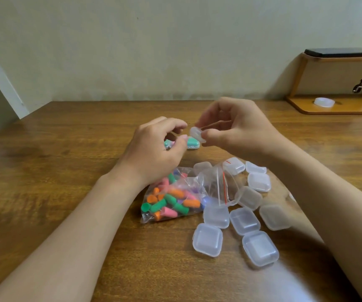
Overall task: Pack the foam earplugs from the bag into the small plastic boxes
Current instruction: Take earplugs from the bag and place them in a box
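While R hand (236,127) grip pinches small box (197,135) at fingertips, L hand (158,147) curls just beside, contents unclear.

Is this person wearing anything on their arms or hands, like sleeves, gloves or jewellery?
Nothing that shows. The left forearm and right forearm are bare right to the picture's edge, with no sleeve in view. The left hand and right hand have no gloves, and no watch, bracelet or ring on the fingers is visible from this side.

Boxes (243,221) crowding bag (173,197) mouth
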Tool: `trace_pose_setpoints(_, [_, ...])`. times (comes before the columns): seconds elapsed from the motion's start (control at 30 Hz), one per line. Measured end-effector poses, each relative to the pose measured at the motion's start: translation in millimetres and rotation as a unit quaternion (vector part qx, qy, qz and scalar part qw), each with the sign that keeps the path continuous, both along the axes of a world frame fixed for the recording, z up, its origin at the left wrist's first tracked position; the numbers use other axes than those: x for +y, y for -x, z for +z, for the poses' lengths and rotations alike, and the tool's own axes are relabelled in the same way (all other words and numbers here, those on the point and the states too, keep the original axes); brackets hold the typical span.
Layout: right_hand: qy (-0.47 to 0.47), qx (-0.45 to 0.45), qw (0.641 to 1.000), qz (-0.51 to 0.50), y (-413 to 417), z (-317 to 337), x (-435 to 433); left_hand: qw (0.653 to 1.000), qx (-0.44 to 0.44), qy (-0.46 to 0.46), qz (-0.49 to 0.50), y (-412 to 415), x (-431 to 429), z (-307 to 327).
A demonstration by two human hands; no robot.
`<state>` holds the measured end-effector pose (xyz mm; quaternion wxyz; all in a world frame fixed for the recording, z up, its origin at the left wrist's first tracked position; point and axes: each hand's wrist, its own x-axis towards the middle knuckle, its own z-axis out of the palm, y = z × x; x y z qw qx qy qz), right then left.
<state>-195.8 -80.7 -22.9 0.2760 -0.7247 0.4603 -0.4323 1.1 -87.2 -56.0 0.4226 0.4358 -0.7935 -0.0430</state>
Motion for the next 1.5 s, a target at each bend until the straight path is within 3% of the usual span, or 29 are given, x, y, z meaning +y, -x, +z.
trace_pose_setpoints(0.1, [-0.013,-0.058,0.998,0.021,2,1,4,0.999,0.015,0.021,-0.043,2,3,2])
trace_pose_setpoints(0.33, [-0.066,-0.075,0.994,0.052,8,2,10,0.993,0.066,0.055,-0.076,10,8,1])
trace_pose_setpoints(0.7, [-0.123,-0.072,0.988,0.064,3,9,20,0.989,0.126,-0.002,-0.08,12,12,-2])
trace_pose_setpoints(1.17, [-0.055,-0.133,0.989,0.041,5,-8,33,0.989,0.102,0.037,-0.1,18,18,0])
trace_pose_setpoints(1.5, [-0.048,-0.145,0.988,0.037,6,-7,37,0.983,0.144,0.012,-0.118,21,22,3])
